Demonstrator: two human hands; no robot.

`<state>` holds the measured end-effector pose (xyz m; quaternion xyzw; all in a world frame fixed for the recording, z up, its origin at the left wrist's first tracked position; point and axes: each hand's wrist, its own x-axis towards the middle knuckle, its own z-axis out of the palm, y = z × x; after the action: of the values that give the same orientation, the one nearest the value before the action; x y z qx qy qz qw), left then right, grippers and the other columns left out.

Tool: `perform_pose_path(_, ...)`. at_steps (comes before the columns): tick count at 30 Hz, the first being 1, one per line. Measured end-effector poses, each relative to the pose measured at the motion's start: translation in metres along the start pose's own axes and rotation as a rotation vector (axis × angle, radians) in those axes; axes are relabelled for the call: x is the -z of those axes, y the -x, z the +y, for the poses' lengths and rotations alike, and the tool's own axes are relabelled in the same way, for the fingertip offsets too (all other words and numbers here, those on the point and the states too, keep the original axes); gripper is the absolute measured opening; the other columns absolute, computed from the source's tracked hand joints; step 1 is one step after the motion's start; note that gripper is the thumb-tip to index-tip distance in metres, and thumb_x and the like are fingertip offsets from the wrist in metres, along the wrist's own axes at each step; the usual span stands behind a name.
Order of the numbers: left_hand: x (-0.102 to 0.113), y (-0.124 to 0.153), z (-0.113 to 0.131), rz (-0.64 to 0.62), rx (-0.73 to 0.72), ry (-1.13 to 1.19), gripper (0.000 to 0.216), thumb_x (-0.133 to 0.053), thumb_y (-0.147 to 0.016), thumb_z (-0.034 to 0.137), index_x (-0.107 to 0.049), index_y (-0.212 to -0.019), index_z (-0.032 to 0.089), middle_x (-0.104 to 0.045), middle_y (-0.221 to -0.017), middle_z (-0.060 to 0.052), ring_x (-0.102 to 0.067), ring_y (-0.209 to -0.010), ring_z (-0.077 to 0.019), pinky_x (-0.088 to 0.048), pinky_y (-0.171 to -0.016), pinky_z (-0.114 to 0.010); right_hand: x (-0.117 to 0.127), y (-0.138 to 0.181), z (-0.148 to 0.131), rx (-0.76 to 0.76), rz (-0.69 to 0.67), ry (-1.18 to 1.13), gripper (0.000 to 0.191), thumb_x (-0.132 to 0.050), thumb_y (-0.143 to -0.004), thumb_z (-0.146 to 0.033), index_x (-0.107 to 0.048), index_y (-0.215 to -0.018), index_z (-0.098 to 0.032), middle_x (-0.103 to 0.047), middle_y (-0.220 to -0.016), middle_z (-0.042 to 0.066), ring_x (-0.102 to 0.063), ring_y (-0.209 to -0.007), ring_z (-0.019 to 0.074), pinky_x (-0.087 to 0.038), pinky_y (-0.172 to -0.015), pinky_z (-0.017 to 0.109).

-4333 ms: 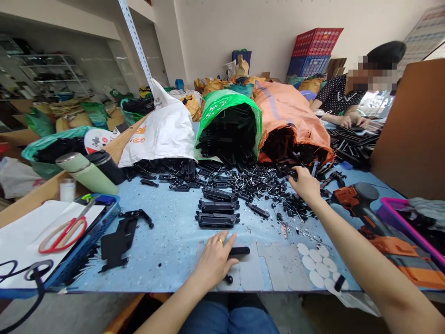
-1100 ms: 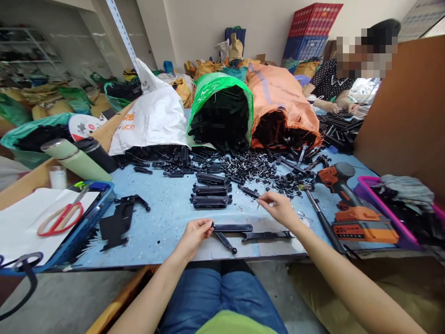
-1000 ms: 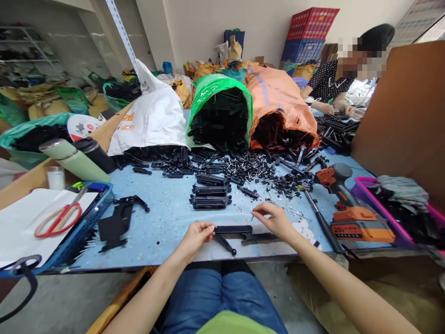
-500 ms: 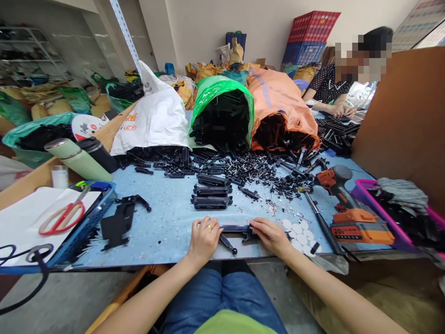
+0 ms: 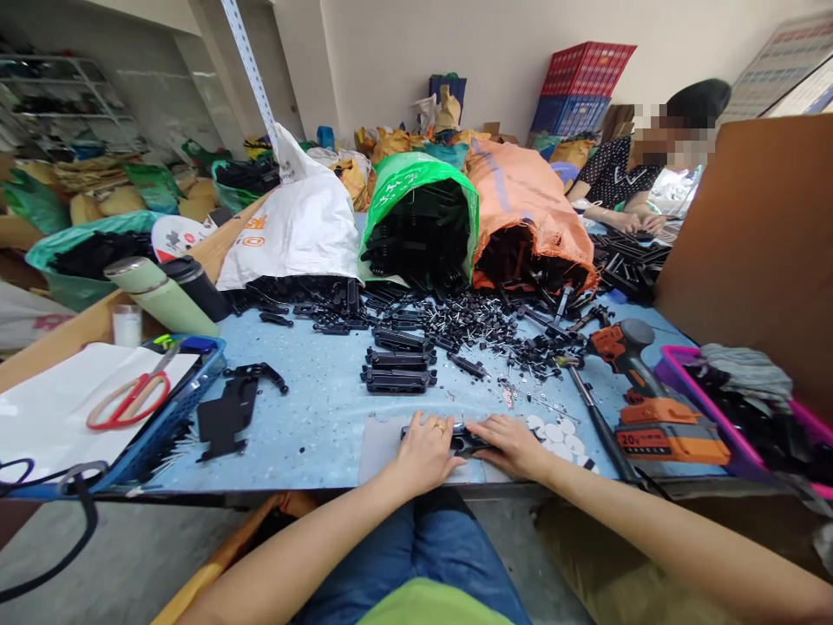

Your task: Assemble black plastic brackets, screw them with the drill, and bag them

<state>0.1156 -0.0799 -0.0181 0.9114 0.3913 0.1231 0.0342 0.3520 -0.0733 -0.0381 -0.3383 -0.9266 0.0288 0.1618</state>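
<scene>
A long black plastic arm (image 5: 463, 440) lies on a pale sheet (image 5: 377, 438) near the table's front edge. From above, my left hand (image 5: 426, 451) curls its fingers over the arm's left part, and its ring shows. My right hand (image 5: 511, 444) grips the right part of the same piece. Both hands hide much of it. Just beyond them, similar black arms (image 5: 398, 382) are lined up in a short row. White round discs (image 5: 567, 427) lie right beside my right hand.
A cordless drill (image 5: 634, 365) and a hammer (image 5: 595, 417) lie on the right. Behind are loose screws (image 5: 465, 321) and the mouths of green (image 5: 423, 169) and orange (image 5: 521, 178) sacks. Scissors (image 5: 134, 399) rest on a blue basket (image 5: 212, 365) at left. A co-worker (image 5: 628, 182) sits at back right.
My left hand has moved right, closer to my right hand, and now covers the black pieces. The loose arm that stuck out below it no longer shows separately. The view has shifted slightly.
</scene>
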Motion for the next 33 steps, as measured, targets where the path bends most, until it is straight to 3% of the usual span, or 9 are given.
perform_pose_path(6,0.009,0.003,-0.014,0.018,0.043,0.003,0.046,-0.039,-0.087,0.049,-0.061,-0.094,0.010,-0.063,-0.084,-0.014,-0.057,-0.079,-0.0257,-0.040,-0.064,-0.034,0.021,-0.005,-0.007,-0.163,-0.023,0.174,0.050,-0.039,-0.084,-0.061,-0.058,-0.070,-0.017,-0.058,-0.063,0.006,-0.053,-0.058,0.0166,-0.035,-0.052,0.027)
perform_pose_path(12,0.063,0.032,0.011,0.290,0.002,0.638,0.059,-0.010,-0.092,0.046,-0.054,-0.063,0.019,-0.054,-0.055,-0.006,-0.051,-0.054,-0.0154,-0.037,-0.054,-0.029,0.068,-0.035,-0.066,0.106,0.066,-0.592,0.052,-0.015,-0.092,-0.053,-0.047,-0.066,-0.021,-0.045,-0.051,0.001,-0.047,-0.050,0.0138,-0.034,-0.052,0.027)
perform_pose_path(16,0.069,0.044,0.039,0.633,0.056,0.943,0.057,-0.011,-0.092,0.049,-0.056,-0.072,0.020,-0.055,-0.059,-0.005,-0.053,-0.059,-0.0166,-0.040,-0.058,-0.030,0.030,-0.069,-0.112,-0.041,0.492,-0.917,0.043,-0.016,-0.089,-0.054,-0.047,-0.091,-0.024,-0.052,-0.074,0.005,-0.053,-0.067,0.0187,-0.043,-0.061,0.032)
perform_pose_path(19,0.050,0.045,0.033,0.785,0.034,0.846,0.052,-0.014,-0.092,0.048,-0.056,-0.106,0.021,-0.063,-0.082,-0.009,-0.058,-0.078,-0.0203,-0.044,-0.067,-0.033,-0.021,-0.098,-0.118,-0.216,0.827,-0.849,0.044,-0.008,-0.090,-0.048,-0.037,-0.115,-0.027,-0.045,-0.115,0.011,-0.047,-0.105,0.0245,-0.043,-0.082,0.043)
perform_pose_path(21,0.036,0.044,0.012,0.748,0.028,0.616,0.055,-0.016,-0.091,0.051,-0.047,-0.124,0.021,-0.063,-0.093,-0.012,-0.057,-0.085,-0.0224,-0.044,-0.070,-0.035,-0.039,-0.121,-0.096,-0.224,0.790,-0.710,0.044,-0.008,-0.091,-0.045,-0.039,-0.117,-0.027,-0.042,-0.124,0.010,-0.041,-0.116,0.0258,-0.037,-0.091,0.047)
perform_pose_path(24,0.020,0.041,-0.027,0.516,0.109,0.228,0.058,-0.028,-0.085,0.059,-0.049,-0.124,0.021,-0.062,-0.098,-0.013,-0.054,-0.093,-0.0262,-0.041,-0.077,-0.039,-0.036,-0.163,-0.028,-0.258,0.479,-0.349,0.038,-0.025,-0.091,-0.045,-0.049,-0.109,-0.023,-0.049,-0.120,0.010,-0.042,-0.113,0.0250,-0.034,-0.094,0.043)
perform_pose_path(26,0.012,0.036,-0.046,0.318,0.127,0.061,0.046,-0.044,-0.084,0.052,-0.054,-0.119,0.024,-0.062,-0.099,-0.010,-0.053,-0.095,-0.0261,-0.039,-0.080,-0.041,-0.022,-0.196,0.027,-0.550,0.231,-0.014,0.033,-0.031,-0.091,-0.040,-0.051,-0.108,-0.021,-0.053,-0.117,0.009,-0.044,-0.110,0.0216,-0.034,-0.092,0.036)
perform_pose_path(29,0.004,0.019,-0.060,0.151,0.223,-0.055,0.034,-0.054,-0.084,0.034,-0.055,-0.117,0.025,-0.062,-0.099,-0.008,-0.053,-0.089,-0.0228,-0.039,-0.076,-0.040,-0.004,-0.244,0.101,-0.728,0.151,0.113,0.036,-0.032,-0.092,-0.036,-0.052,-0.111,-0.012,-0.057,-0.109,0.017,-0.046,-0.104,0.0256,-0.033,-0.086,0.038)
perform_pose_path(33,0.007,-0.014,-0.084,0.164,0.296,-0.072,0.040,-0.054,-0.084,0.036,-0.051,-0.120,0.020,-0.060,-0.104,-0.009,-0.049,-0.099,-0.0251,-0.036,-0.083,-0.043,-0.003,-0.283,0.155,-0.846,0.086,0.207,0.039,-0.039,-0.090,-0.033,-0.057,-0.102,-0.001,-0.059,-0.101,0.026,-0.046,-0.102,0.0304,-0.029,-0.083,0.041)
